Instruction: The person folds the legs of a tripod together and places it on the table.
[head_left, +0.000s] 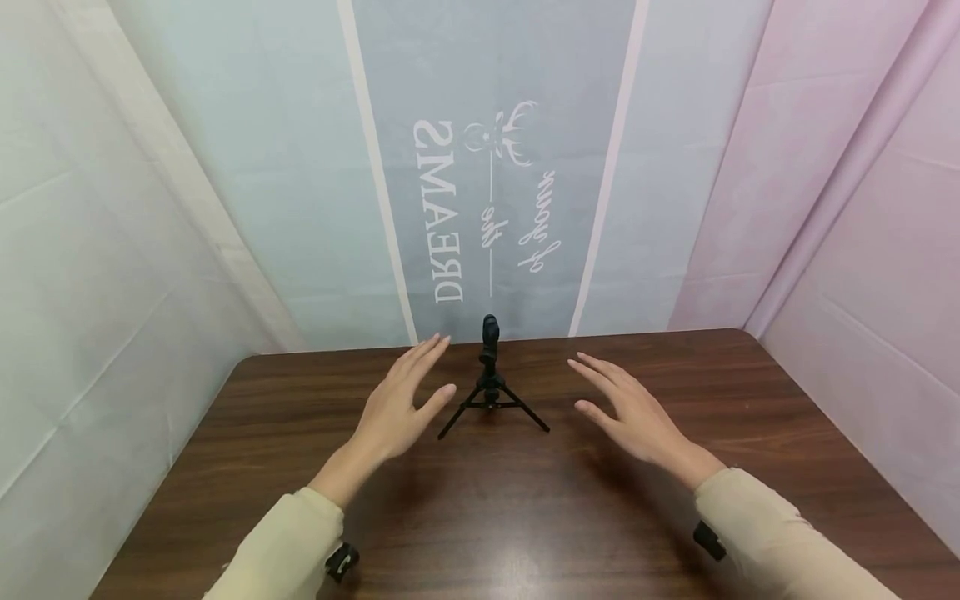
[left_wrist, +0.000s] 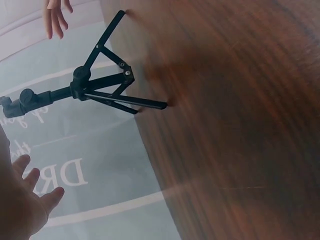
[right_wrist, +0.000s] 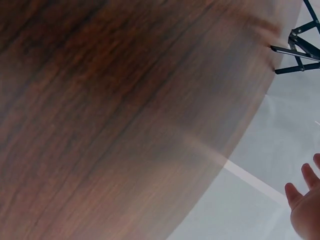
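Observation:
A small black tripod (head_left: 491, 383) stands upright on the brown wooden table (head_left: 495, 500), its legs spread, close to the back edge. In the left wrist view the tripod (left_wrist: 80, 85) shows its braced legs and a jointed head. My left hand (head_left: 401, 404) is held just left of it, fingers extended and thumb apart, not touching it. On the other side, a little farther off, my right hand (head_left: 630, 408) hangs with fingers extended and nothing in it. Only the legs of the tripod (right_wrist: 300, 50) appear in the right wrist view, above the fingertips (right_wrist: 294, 192).
Behind the table hangs a grey-blue cloth (head_left: 487, 67) with mirrored white lettering. Pale fabric walls (head_left: 90, 250) close in the left side, and a pinkish one (head_left: 885, 250) the right. Each sleeve has a black wrist device (head_left: 342, 562) at its cuff.

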